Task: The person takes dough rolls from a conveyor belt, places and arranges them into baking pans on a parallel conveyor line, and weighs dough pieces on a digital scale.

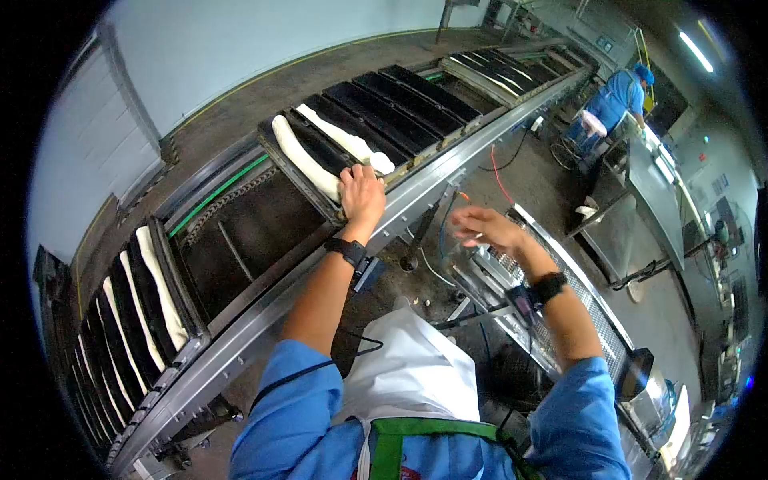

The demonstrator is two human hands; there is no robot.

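My left hand is at the near end of a long pale dough strip, its fingers curled over that end at the pan's edge. The strip lies in the first trough of a black multi-trough baking pan. Beside it rests a second dough strip, its near end bunched into a lump just past my left hand. Away from the pan, my right hand hangs in the air over the floor side, slightly blurred. Its fingers are stretched out and I see nothing held in them.
The pans sit on a chain conveyor with a metal side rail. Another pan with several dough strips is at the left, and one more farther along. A metal mesh belt stands at right. A person in blue works beyond.
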